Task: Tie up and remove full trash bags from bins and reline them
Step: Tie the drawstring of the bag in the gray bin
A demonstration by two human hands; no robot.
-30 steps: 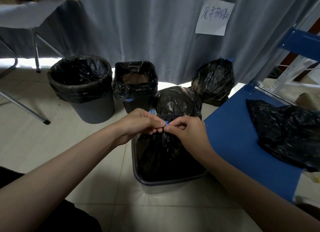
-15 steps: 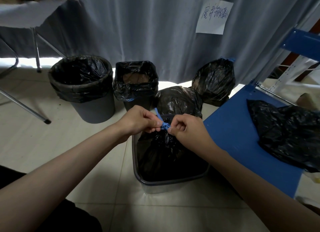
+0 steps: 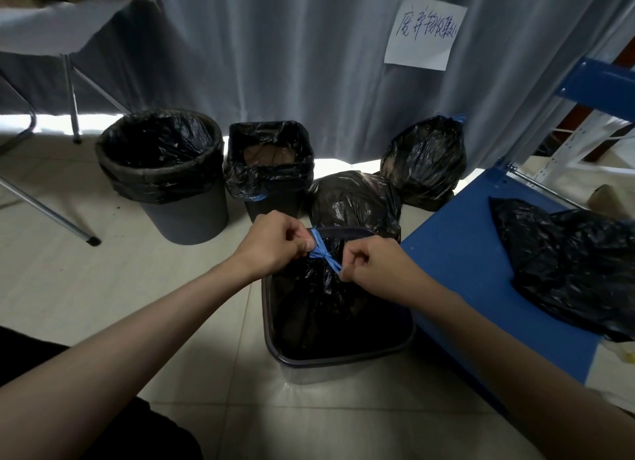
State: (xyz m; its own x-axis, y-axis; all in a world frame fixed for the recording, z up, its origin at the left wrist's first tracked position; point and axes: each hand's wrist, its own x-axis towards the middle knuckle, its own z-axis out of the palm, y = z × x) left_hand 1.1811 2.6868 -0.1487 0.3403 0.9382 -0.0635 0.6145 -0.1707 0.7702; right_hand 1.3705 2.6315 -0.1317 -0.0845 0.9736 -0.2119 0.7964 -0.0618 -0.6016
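Blue drawstring (image 3: 324, 254) being pulled apart at the neck of the black trash bag (image 3: 319, 308), sitting inside the near rectangular bin (image 3: 338, 363) on the floor at about 6 o'clock of the picture's centre. Left hand (image 3: 275, 244) pinching the end running toward 11 o'clock, fingers curled tight round it; right hand (image 3: 374, 270) pinching the other end, trailing toward 4 o'clock, fingers likewise curled. Knot already forming between the two fists, bag mouth gathered under it.

Risking, by judgement: thin ribbon snapping or tearing out of its hem if yanked too hard, leaving the neck open. Slipping through the pinch also possible, given how little tail is showing past the right fingers. Cinching only a single crossing likely loosening once lifted, spilling contents back into the bin. Dragging the light bin along the tile while hauling the bag upward, with nothing bracing its rim.

Crowding the lift path: two tied bags, one (image 3: 355, 201) just behind the bin at 12 o'clock, another (image 3: 426, 164) farther at 1 o'clock; blue shelf board (image 3: 460, 253) touching or nearly touching the bin at 3 o'clock, carrying loose black liners (image 3: 567, 267). Already relined at 10 and 11 o'clock: round bin (image 3: 185, 215) and small square bin (image 3: 271, 203).
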